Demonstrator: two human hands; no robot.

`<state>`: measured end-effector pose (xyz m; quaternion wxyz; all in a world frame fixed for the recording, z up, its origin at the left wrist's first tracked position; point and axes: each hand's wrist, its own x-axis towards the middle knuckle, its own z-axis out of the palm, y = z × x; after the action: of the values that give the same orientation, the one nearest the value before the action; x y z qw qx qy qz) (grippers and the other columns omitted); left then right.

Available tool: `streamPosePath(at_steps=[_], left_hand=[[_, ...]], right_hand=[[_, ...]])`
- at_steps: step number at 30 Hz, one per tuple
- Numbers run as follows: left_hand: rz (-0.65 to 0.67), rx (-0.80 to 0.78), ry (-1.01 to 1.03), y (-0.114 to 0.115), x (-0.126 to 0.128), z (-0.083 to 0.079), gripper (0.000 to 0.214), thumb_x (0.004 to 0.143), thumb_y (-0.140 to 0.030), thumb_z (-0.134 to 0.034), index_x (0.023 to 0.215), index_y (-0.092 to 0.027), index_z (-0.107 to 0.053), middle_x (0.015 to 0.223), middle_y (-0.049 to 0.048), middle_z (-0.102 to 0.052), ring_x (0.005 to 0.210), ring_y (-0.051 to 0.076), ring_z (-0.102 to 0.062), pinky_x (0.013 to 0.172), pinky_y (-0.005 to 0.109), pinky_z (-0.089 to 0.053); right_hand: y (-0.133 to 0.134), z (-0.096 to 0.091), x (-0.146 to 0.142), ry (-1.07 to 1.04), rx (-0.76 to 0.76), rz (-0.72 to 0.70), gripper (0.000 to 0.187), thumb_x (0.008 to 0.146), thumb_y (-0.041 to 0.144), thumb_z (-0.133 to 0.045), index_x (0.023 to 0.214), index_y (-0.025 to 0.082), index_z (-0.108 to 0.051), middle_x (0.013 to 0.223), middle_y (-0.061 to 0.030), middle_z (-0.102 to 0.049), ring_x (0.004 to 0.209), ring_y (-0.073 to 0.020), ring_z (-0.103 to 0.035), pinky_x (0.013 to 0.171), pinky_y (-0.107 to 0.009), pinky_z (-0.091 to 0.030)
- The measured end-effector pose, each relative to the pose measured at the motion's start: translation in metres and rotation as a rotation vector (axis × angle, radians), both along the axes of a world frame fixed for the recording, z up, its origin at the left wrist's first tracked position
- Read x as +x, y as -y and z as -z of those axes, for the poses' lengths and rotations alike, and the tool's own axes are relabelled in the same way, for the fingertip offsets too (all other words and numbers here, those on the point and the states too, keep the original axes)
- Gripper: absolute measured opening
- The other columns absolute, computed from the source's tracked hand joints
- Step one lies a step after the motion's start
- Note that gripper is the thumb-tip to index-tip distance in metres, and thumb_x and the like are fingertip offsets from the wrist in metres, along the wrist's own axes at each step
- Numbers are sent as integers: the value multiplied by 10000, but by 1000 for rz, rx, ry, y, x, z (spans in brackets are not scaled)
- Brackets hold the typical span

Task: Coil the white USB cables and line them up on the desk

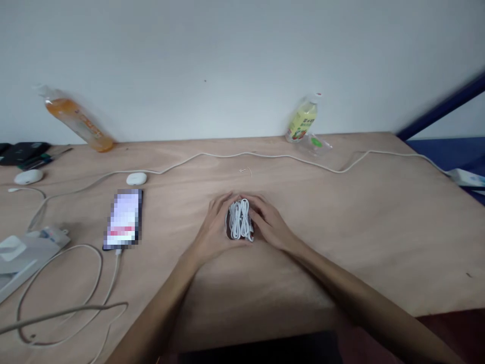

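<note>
Coiled white cable [240, 220] is located between the left hand [217, 227] and right hand [271, 222], both curled inward a bundle's width apart and gripping it from either side at the wooden table [364, 217], undersides hidden.

Two bottles [302, 122] stand at the table's [379, 227] far edge, one white block [470, 178] lies by its right edge, and toward the left edge lie two white cases [136, 178] and one phone [124, 220]. Two hands [271, 222], mid-table, surround one white cable bundle [238, 220], perhaps two.
</note>
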<state>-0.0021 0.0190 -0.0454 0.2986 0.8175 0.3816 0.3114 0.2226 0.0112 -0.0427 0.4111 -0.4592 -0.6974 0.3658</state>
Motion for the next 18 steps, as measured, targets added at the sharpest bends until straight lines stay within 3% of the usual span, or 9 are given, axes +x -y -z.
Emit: streamPosePath(at_steps=[6, 11, 15, 18], left_hand=[[-1, -11, 54, -1, 0, 0, 1101, 739, -646, -979, 1655, -348, -446, 1600, 170, -542, 1509, 419, -507, 1276, 661, -426], [-31, -14, 55, 0, 0, 2, 1065, 751, -645, -971, 1641, -346, -469, 1572, 172, -563, 1490, 420, -534, 1252, 662, -457], [20, 7, 39, -4, 0, 1, 1173, 702, -623, -1010, 1678, -331, -428, 1665, 185, -524, 1550, 446, -482, 1270, 675, -434], [71, -16, 8, -7, 1, -1, 1300, 616, -561, -1070, 1699, -312, -394, 1648, 195, -551, 1513, 449, -526, 1262, 657, -449]], right_hand=[[4, -5, 0, -40, -154, 13, 417, 1109, 438, -537, 1478, 338, -704, 1478, -92, -715, 1303, -315, -681, 1117, -521, -552], [6, -9, 1, -43, -108, 1, 439, 1121, 487, -521, 1487, 313, -692, 1449, -108, -727, 1335, -309, -666, 1176, -505, -507], [6, -7, 3, 14, -130, -27, 488, 1073, 445, -617, 1538, 297, -638, 1382, -116, -731, 960, -251, -712, 914, -427, -603], [5, -3, 4, 1, -136, -26, 516, 1049, 410, -638, 1541, 256, -619, 1325, -125, -739, 891, -235, -689, 848, -404, -596]])
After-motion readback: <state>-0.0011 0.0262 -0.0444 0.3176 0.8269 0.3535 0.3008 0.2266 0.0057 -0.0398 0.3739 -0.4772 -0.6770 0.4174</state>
